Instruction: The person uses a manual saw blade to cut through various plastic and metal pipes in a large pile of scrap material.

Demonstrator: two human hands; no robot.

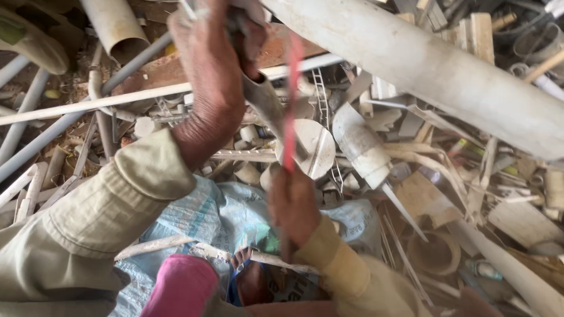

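Note:
My left hand [208, 70] is raised high at the top centre, fingers closed around the upper end of a grey, flattened strip of plastic [264, 103] that slants down to the right. My right hand [294, 202] sits lower, at the centre, gripping a thin red strip [291, 100] that runs almost straight up from the fist, crossing the grey piece. Both sleeves are beige. A round white plastic disc [317, 147] lies just behind the two strips. A pink cloth [182, 287] covers my knee at the bottom.
A thick white pipe [446, 70] crosses the upper right diagonally. Several thinner grey and white pipes [70, 108] lie at left. Broken white plastic fittings and scraps [364, 147] pile up all around. A pale blue woven sack [205, 214] lies under my arms.

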